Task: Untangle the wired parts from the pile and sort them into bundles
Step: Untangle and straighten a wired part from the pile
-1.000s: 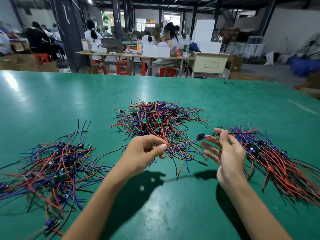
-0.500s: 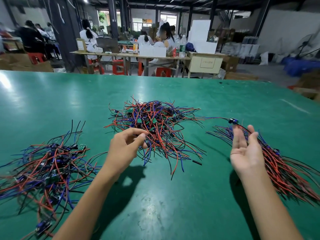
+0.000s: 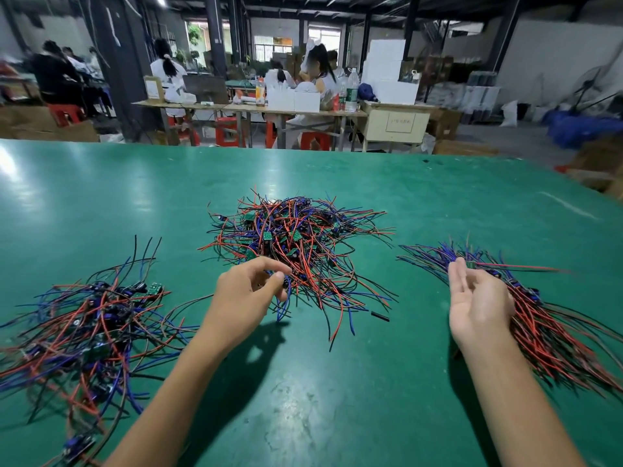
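Observation:
A tangled pile of wired parts (image 3: 296, 244), red, blue and black leads with small green boards, lies mid-table. My left hand (image 3: 246, 291) hovers at its near edge, fingers loosely curved, thumb and forefinger close together over the wires; no wire is plainly held. A sorted bundle (image 3: 553, 325) with its leads running parallel lies to the right. My right hand (image 3: 478, 305) is at that bundle's left side, fingers straight and palm turned left, holding nothing. A looser heap of wired parts (image 3: 91, 325) lies at the left.
The green table (image 3: 337, 399) stretches wide around the three heaps. A short black piece (image 3: 380, 315) lies near the middle pile. Beyond the far edge, people sit at workbenches with boxes and red stools.
Both hands held one wired part stretched between them. The left let go and returned to the middle pile; the right carried the part to the right bundle and released it.

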`<state>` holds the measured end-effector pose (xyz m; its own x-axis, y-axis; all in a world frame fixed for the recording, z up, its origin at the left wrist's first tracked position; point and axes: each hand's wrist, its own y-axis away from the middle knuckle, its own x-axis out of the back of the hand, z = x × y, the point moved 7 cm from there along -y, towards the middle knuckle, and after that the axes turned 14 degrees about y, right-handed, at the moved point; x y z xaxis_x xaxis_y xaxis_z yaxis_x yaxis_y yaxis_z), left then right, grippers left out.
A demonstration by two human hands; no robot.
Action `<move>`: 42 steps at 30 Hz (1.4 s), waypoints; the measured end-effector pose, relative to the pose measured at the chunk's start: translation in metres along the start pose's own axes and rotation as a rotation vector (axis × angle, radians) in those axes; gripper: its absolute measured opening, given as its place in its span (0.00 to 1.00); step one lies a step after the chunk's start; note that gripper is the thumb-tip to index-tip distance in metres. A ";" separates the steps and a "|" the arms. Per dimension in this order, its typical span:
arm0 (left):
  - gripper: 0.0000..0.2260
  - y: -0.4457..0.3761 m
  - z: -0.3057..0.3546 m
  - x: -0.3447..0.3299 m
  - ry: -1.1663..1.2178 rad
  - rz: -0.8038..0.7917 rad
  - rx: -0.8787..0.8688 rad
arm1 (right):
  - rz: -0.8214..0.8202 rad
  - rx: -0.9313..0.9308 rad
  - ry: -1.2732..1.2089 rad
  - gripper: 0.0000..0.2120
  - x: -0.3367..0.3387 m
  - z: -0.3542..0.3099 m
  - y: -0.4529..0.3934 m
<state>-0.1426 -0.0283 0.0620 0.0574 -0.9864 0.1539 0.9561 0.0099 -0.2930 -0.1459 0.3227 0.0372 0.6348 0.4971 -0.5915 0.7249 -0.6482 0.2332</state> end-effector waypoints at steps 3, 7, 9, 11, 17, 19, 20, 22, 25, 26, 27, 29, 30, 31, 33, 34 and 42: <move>0.08 0.000 0.000 -0.001 -0.046 -0.008 -0.010 | -0.077 -0.048 0.107 0.22 -0.008 0.013 0.010; 0.08 0.001 -0.002 -0.003 -0.143 -0.034 -0.029 | -0.254 0.027 0.504 0.10 -0.025 0.031 0.027; 0.08 0.001 -0.003 -0.004 -0.223 -0.040 -0.040 | -0.340 0.242 0.931 0.08 -0.033 0.040 0.031; 0.07 0.002 -0.005 -0.006 -0.293 -0.043 -0.044 | -0.472 0.503 1.376 0.10 -0.042 0.057 0.039; 0.07 0.005 -0.011 -0.014 -0.342 -0.079 -0.003 | -0.559 0.740 1.708 0.07 -0.046 0.074 0.047; 0.07 0.007 -0.011 -0.018 -0.352 -0.088 0.005 | -0.550 0.762 1.738 0.06 -0.046 0.071 0.047; 0.07 0.008 -0.010 -0.019 -0.349 -0.093 0.006 | -0.537 0.803 1.762 0.06 -0.046 0.068 0.049; 0.07 0.010 -0.010 -0.023 -0.351 -0.102 -0.001 | -0.485 0.937 1.748 0.06 -0.049 0.060 0.055; 0.06 0.012 -0.006 -0.030 -0.349 -0.106 -0.034 | -0.463 1.118 1.508 0.04 -0.056 0.041 0.069; 0.06 0.013 -0.005 -0.032 -0.340 -0.110 -0.050 | -0.486 1.157 1.403 0.05 -0.057 0.037 0.073; 0.06 0.014 -0.004 -0.035 -0.339 -0.119 -0.070 | -0.510 1.183 1.309 0.07 -0.058 0.033 0.076; 0.06 0.017 -0.003 -0.039 -0.382 -0.132 -0.110 | -0.514 1.204 1.231 0.11 -0.058 0.030 0.080; 0.07 0.018 -0.003 -0.040 -0.419 -0.128 -0.127 | -0.488 1.194 1.236 0.13 -0.057 0.031 0.079; 0.07 0.018 -0.003 -0.040 -0.460 -0.123 -0.141 | -0.449 1.173 1.232 0.14 -0.055 0.031 0.077; 0.09 0.018 -0.004 -0.039 -0.527 -0.116 -0.156 | -0.355 1.128 1.144 0.13 -0.049 0.025 0.072; 0.10 0.018 -0.003 -0.040 -0.535 -0.112 -0.157 | -0.311 1.118 1.069 0.11 -0.046 0.019 0.071; 0.21 0.023 0.008 -0.052 -0.468 -0.074 -0.264 | -0.450 1.111 0.565 0.17 -0.052 -0.006 0.118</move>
<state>-0.1215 0.0242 0.0548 0.1728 -0.8037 0.5694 0.8611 -0.1574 -0.4835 -0.0921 0.2238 0.0996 0.6180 0.7861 0.0129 0.4682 -0.3547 -0.8093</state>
